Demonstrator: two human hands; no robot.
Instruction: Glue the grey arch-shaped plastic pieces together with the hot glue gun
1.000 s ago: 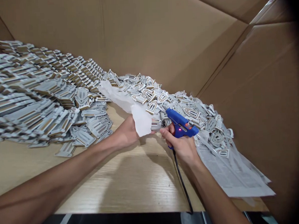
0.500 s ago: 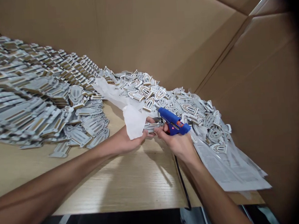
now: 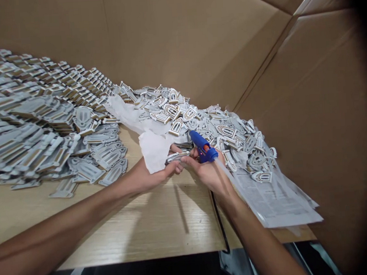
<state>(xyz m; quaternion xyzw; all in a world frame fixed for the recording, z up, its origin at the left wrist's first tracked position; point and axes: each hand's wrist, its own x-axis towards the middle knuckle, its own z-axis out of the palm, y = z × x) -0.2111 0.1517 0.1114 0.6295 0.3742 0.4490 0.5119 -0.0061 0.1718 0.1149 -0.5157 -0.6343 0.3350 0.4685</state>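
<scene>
My left hand (image 3: pixel 162 173) pinches a small white arched window piece (image 3: pixel 176 156), seen nearly edge-on. A torn piece of thin white paper (image 3: pixel 155 150) hangs over the back of that hand. My right hand (image 3: pixel 208 171) is wrapped round a blue glue gun (image 3: pixel 204 146), whose nozzle points up and left, away from me. A tiny red light glows on the gun, and a clear glue stick (image 3: pixel 225 168) sticks out of its rear. The right thumb and a fingertip also touch the near edge of the window piece. Some fingers of both hands are hidden.
A tall mass of stacked grey-white window pieces (image 3: pixel 41 116) fills the left. Loose pieces with brown patterns (image 3: pixel 172 111) are heaped behind my hands, along cardboard walls (image 3: pixel 181 43). Printed paper sheets (image 3: pixel 276 206) lie at right. A black cord (image 3: pixel 219 222) runs over the table edge.
The glue gun has turned, its rear end now facing me with the glue stick in sight. The window piece has tilted to show its edge. The whole view has shifted slightly.
</scene>
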